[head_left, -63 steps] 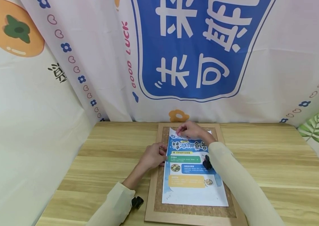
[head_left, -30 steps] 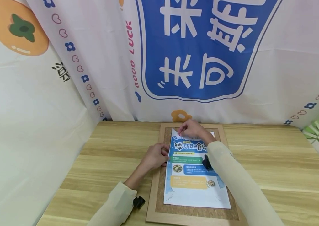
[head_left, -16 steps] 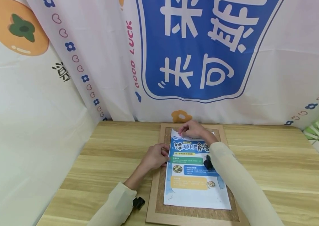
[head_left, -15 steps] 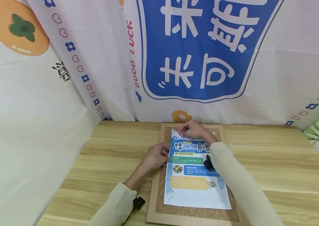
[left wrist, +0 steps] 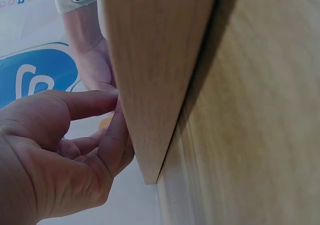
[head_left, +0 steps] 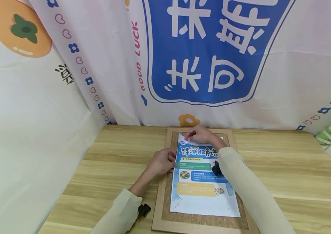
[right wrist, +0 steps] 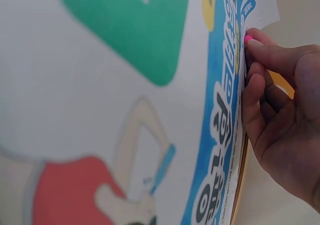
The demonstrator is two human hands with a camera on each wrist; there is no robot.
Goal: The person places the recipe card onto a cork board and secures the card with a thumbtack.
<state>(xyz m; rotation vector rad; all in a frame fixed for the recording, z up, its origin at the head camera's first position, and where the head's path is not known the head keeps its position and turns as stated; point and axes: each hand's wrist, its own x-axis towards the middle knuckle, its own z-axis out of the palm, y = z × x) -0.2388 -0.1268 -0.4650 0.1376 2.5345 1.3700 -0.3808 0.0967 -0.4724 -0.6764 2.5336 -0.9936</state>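
A printed poster (head_left: pixel 200 204) lies on a wood-framed cork board (head_left: pixel 209 222), its top left corner curling up a little. Between thumb and forefinger, my right hand (head_left: pixel 201 135) pinches a pink push pin (right wrist: pixel 248 39) against the poster's upper part, near the top left. The other right fingers bend beside the pin. My left hand (head_left: pixel 160 161) reaches over the board's left frame strip (left wrist: pixel 155 75), thumb and fingertips together at the poster's left edge. In the left wrist view that frame strip partly hides the fingertips, and the poster is out of sight.
The board rests on a wood-grain table (head_left: pixel 109 169), close to its back edge. Behind hangs a white printed cloth (head_left: pixel 118 65) with a large blue emblem. Black wrist devices sit on both cream sleeves (head_left: pixel 121 211).
The whole head view has shifted slightly, so the scene sits a little further right. Both hands keep their places on the poster, with the pin in the same spot.
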